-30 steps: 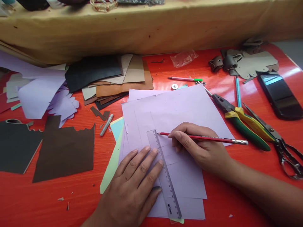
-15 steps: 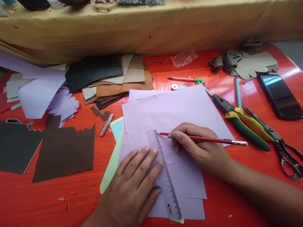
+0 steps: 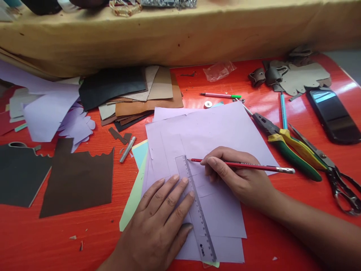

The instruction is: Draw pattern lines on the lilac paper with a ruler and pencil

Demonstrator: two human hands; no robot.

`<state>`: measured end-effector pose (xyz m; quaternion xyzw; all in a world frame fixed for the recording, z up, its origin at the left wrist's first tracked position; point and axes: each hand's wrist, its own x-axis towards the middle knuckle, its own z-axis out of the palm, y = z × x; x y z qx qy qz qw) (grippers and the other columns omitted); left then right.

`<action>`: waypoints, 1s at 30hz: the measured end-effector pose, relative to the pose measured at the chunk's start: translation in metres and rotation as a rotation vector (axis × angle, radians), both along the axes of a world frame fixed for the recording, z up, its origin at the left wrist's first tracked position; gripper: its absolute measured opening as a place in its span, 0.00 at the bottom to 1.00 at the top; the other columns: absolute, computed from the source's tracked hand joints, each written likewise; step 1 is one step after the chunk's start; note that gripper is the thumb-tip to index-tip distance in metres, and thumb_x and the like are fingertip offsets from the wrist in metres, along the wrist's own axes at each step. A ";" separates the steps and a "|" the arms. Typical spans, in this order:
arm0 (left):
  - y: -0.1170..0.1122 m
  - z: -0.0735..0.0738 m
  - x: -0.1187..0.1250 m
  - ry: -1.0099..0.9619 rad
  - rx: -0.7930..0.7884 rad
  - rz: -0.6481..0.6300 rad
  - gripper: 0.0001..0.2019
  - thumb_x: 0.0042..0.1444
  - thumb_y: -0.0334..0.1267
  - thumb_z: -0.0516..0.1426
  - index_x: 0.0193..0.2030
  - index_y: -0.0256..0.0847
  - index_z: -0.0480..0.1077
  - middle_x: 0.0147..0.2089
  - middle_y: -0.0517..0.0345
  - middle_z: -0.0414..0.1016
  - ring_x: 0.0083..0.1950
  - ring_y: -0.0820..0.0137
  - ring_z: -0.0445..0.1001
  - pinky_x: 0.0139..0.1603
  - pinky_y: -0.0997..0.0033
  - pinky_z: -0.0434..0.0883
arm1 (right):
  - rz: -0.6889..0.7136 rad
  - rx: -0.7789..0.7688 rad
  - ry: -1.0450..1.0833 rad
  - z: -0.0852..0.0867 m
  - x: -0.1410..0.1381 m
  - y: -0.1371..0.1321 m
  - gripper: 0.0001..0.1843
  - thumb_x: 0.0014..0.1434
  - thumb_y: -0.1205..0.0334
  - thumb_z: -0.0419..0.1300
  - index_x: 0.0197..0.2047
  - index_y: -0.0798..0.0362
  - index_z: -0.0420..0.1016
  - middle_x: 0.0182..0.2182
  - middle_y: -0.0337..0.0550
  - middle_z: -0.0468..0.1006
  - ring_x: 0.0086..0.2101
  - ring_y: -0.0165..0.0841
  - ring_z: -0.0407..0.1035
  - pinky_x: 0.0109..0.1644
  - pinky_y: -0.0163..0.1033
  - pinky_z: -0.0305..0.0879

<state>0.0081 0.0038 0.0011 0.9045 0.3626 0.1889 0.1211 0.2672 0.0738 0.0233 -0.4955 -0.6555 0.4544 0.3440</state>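
Closed around the red pencil (image 3: pixel 254 166), my right grip (image 3: pixel 235 171) holds its point just right of the far end of the clear ruler (image 3: pixel 197 214), which slants over lilac paper (image 3: pixel 217 128) toward the tabletop's (image 3: pixel 93 241) near edge, under my flat, unclenched left grip (image 3: pixel 162 222).

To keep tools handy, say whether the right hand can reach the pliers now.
Probably yes: the pliers lie near the right hand, green handle uncovered, though that hand would likely need to release the red pencil.
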 end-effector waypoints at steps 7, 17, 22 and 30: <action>0.000 0.001 0.000 0.006 0.020 0.006 0.21 0.76 0.40 0.58 0.71 0.37 0.73 0.77 0.49 0.72 0.82 0.58 0.62 0.86 0.56 0.52 | -0.022 -0.016 0.034 -0.002 0.001 -0.002 0.16 0.78 0.61 0.59 0.36 0.51 0.81 0.29 0.39 0.82 0.30 0.32 0.76 0.37 0.37 0.71; -0.001 0.002 0.002 0.000 0.062 0.019 0.19 0.77 0.41 0.58 0.69 0.37 0.75 0.75 0.49 0.74 0.80 0.58 0.66 0.85 0.56 0.54 | -0.084 -0.097 0.205 -0.007 0.004 -0.006 0.19 0.80 0.50 0.61 0.41 0.52 0.83 0.30 0.41 0.82 0.28 0.32 0.75 0.32 0.38 0.72; -0.005 0.004 -0.001 0.057 0.129 0.017 0.19 0.78 0.42 0.57 0.68 0.37 0.76 0.73 0.47 0.76 0.77 0.57 0.71 0.83 0.57 0.56 | -0.074 -0.111 0.226 -0.008 0.005 -0.006 0.18 0.79 0.50 0.61 0.41 0.52 0.83 0.30 0.40 0.82 0.28 0.31 0.75 0.32 0.36 0.72; -0.006 0.010 -0.011 0.071 0.200 0.093 0.18 0.80 0.40 0.55 0.67 0.36 0.77 0.64 0.51 0.84 0.67 0.60 0.79 0.77 0.60 0.64 | -0.087 -0.131 0.248 -0.004 0.002 -0.005 0.19 0.78 0.48 0.63 0.40 0.53 0.84 0.28 0.41 0.81 0.26 0.32 0.76 0.30 0.36 0.73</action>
